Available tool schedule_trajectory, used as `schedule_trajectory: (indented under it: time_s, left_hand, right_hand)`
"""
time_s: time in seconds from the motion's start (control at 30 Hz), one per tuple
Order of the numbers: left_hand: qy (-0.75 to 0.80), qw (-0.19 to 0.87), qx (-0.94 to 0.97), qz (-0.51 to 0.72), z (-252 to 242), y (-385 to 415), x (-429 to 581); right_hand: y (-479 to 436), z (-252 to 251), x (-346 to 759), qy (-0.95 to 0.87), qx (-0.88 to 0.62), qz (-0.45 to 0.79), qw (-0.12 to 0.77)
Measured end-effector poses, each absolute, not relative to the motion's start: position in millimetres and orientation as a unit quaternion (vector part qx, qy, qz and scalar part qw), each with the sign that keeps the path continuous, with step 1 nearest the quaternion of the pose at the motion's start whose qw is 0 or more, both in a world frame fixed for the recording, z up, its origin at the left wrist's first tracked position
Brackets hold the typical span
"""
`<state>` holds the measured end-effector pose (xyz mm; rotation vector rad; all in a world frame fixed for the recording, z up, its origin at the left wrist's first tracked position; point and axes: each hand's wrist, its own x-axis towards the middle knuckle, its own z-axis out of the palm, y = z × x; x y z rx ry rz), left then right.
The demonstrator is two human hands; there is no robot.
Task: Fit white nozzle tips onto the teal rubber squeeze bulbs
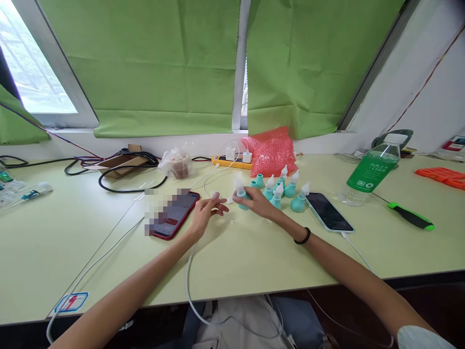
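Observation:
My right hand [257,202] grips a teal nasal aspirator [242,205] with a whitish translucent tip pointing up, blurred at its top. The fingers hide part of its bulb. Facing it across a small gap, my left hand [206,211] has its thumb and fingers apart and holds nothing. Right of my right hand stand several more teal aspirators [298,203] with clear pointed tips. Behind them, teal bulbs [259,181] show no tip. A tiny pale piece [232,221] lies on the table between my hands; its kind is unclear.
A red-cased phone [178,215] lies at left, another phone [330,212] at right. A water bottle [374,169] and screwdriver [410,215] are farther right. Behind are pink bubble wrap [274,152], a power strip [232,163] and a wrapped pot [180,166]. White cables [189,271] cross the table edge.

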<state>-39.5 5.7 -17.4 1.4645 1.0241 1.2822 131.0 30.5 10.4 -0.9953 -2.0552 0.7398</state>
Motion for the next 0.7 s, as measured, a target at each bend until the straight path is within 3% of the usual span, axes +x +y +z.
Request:
schedule_trajectory:
  time_s: [0.13, 0.27, 0.7]
  left_hand:
    - [0.469, 0.259, 0.728, 0.428, -23, 4, -38]
    - [0.386, 0.096, 0.864, 0.309, -29, -1, -34]
    - [0.371, 0.064, 0.887, 0.267, -41, 4, -35]
  right_hand:
    - [59, 21, 129, -0.780, -0.466, 0.121, 0.399]
    - [90, 19, 117, -0.783, -0.509, 0.064, 0.351]
    - [150, -23, 88, -0.729, -0.595, 0.075, 0.330]
